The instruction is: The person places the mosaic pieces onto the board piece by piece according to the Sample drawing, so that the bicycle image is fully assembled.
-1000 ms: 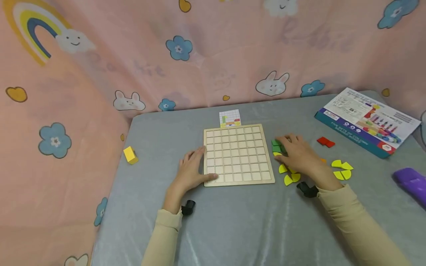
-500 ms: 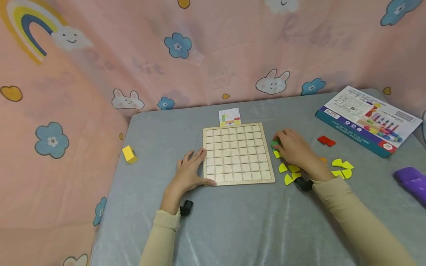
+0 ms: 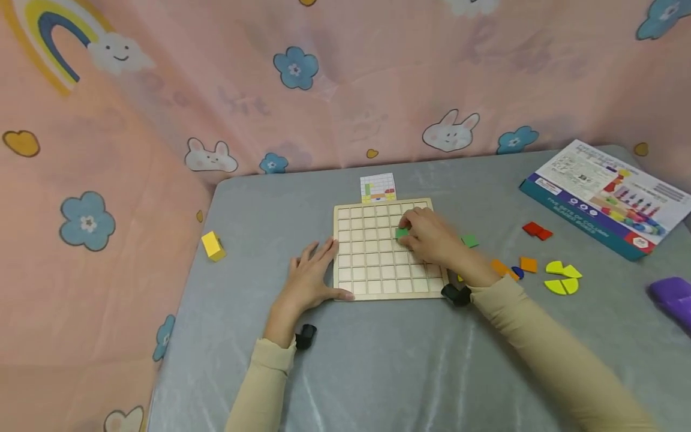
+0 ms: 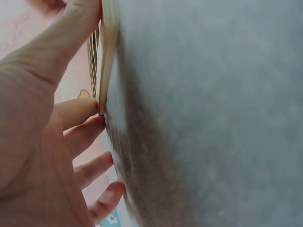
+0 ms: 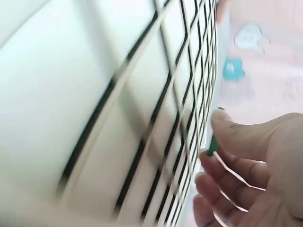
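My right hand [image 3: 429, 239] pinches a green tile [image 3: 402, 233] between thumb and fingertips, over the upper right part of the wooden grid board [image 3: 373, 261]. Seen from the right wrist, the green tile [image 5: 212, 144] is edge-on and close over the grid. My left hand [image 3: 309, 282] rests at the board's left side with fingers spread. Its thumb lies at the near left corner and its fingertips touch the left edge. In the left wrist view, the thumb and index finger of the left hand [image 4: 42, 123] meet the board's edge [image 4: 109, 52].
A small pattern card [image 3: 378, 187] lies behind the board. To the right are another green tile [image 3: 469, 240], red tiles [image 3: 537, 231], an orange tile [image 3: 528, 264], yellow pieces [image 3: 562, 277], a game box [image 3: 604, 198] and a purple object [image 3: 672, 300]. A yellow block [image 3: 213, 246] sits left.
My right hand has picked a green tile from the pieces right of the board and carried it left over the grid. My left hand has stayed at the board's left edge.
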Demonstrator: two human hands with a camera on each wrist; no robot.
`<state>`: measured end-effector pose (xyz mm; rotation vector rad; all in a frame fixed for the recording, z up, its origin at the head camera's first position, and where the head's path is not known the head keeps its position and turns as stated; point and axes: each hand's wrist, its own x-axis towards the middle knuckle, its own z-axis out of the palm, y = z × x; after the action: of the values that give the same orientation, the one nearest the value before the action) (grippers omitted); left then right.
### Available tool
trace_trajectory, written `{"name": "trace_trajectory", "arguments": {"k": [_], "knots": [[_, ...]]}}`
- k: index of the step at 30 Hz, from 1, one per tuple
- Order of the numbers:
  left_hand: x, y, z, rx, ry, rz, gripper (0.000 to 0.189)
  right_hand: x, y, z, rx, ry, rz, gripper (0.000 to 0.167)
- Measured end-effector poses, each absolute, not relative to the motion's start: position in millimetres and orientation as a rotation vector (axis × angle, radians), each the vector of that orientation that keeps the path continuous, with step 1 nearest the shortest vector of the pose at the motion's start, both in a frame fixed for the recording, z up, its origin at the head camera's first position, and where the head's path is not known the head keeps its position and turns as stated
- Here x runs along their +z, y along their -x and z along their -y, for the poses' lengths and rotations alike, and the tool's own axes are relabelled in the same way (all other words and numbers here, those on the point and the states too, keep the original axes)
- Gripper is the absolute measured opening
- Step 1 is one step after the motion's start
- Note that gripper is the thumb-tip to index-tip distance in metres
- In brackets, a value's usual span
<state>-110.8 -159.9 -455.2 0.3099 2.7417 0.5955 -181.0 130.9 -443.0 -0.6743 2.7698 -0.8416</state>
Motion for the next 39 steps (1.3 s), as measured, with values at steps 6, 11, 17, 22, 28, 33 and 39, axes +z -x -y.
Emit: {"name": "trace_trajectory", "arguments": {"k": [6,11,17,22,28,33,39], "knots": [[-458,113,158,0.579,-0.281,-2.742,0.125,-443,188,-91,-0.922,0.708,-2.726,0.025],[-458,114,157,0.562,-0.266,-2.748,0.126,-444,196,-69,-0.950,0.724,-2.667,0.024],[-457,114,156,0.542,-0.268,-2.743,0.125,-450,203,-52,-0.854,0.731,-2.714,0.023],[-457,114,157,0.535,-0.254,-2.742,0.125,-451,204,-45,-0.855,0.739,-2.705,0.017],[-455,113,157,0.537,-0.253,-2.739,0.125,-451,204,-43,-0.872,0.678,-2.687,0.015],[-454,112,156,0.521,-0.259,-2.742,0.125,-448,203,-50,-0.874,0.593,-2.663,0.024],[-452,110,157,0.522,-0.256,-2.751,0.124,-443,197,-77,-0.906,0.601,-2.672,0.025]]}}
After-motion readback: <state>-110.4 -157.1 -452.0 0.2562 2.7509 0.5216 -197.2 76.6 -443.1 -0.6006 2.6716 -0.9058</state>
